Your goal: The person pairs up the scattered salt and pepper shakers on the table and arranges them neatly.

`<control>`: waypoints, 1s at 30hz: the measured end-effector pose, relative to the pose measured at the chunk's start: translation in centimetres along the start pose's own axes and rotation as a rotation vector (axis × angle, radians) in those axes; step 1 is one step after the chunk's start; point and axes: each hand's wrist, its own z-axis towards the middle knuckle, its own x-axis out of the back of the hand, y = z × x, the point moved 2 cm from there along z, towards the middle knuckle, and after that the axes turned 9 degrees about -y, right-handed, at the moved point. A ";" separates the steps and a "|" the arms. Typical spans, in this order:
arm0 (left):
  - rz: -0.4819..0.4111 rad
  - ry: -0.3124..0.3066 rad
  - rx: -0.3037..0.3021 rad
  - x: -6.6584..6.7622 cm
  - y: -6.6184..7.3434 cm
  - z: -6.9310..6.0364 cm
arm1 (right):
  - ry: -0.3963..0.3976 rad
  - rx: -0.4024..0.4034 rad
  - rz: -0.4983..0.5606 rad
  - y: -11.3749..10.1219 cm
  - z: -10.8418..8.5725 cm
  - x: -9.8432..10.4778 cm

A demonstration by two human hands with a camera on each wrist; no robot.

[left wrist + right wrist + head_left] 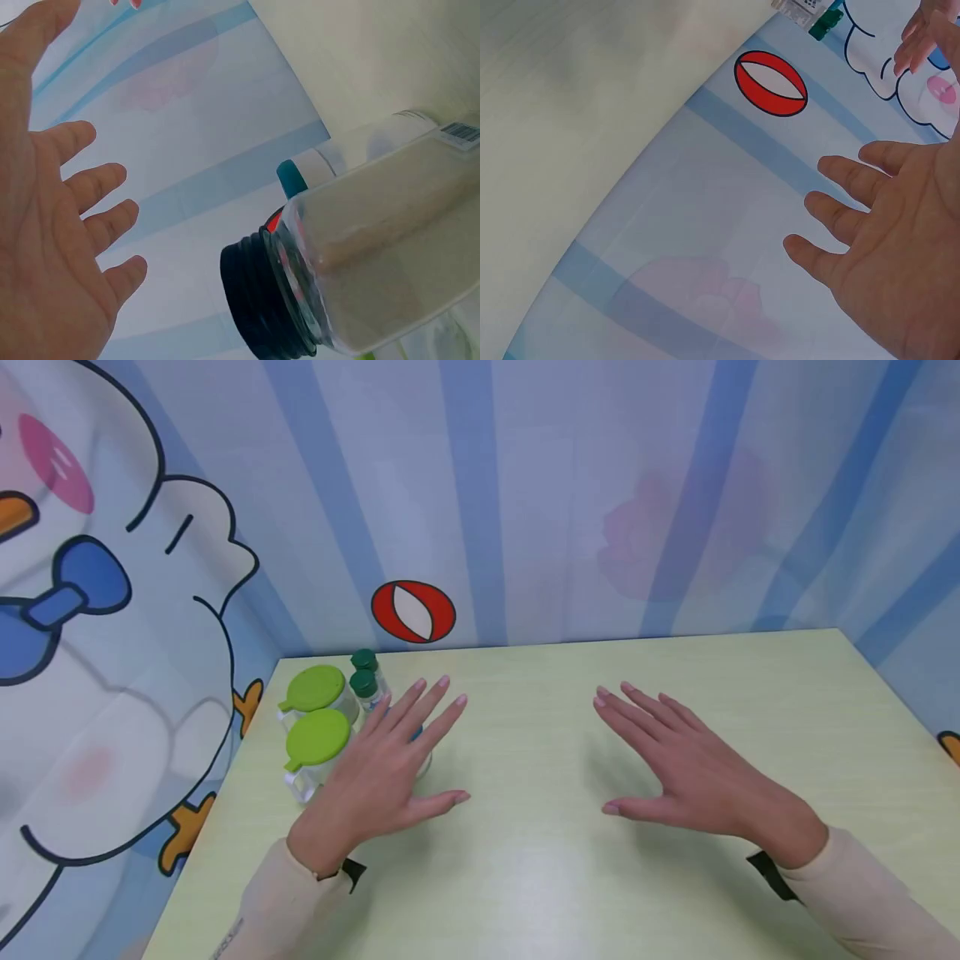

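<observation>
My left hand (375,781) hovers over the table with its fingers straight and spread, holding nothing. Close beside it, partly covered by it, stand two containers with lime-green lids, the nearer one (318,739) and the farther one (315,687). Two small bottles with dark green caps (364,683) stand just beyond its fingertips. Part of something blue shows behind the fingers. In the left wrist view a clear jar with a black lid (262,300) looms near the palm, and a teal-capped bottle (304,172) is behind it. My right hand (686,768) is likewise spread and holds nothing.
The pale wooden table (525,877) meets a blue-striped backdrop (540,510) along its far edge. A printed cartoon figure (120,718) covers the backdrop on the left. A red and white oval (413,612) is printed above the far edge.
</observation>
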 end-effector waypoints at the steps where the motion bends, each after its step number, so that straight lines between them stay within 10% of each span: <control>1: -0.001 -0.001 0.001 0.0 -0.1 0.0 | 0.010 0.005 -0.005 0.0 0.1 0.0; 30: -0.314 0.082 0.059 0.0 -3.7 -3.0 | 0.188 0.170 0.137 -2.5 3.4 -0.4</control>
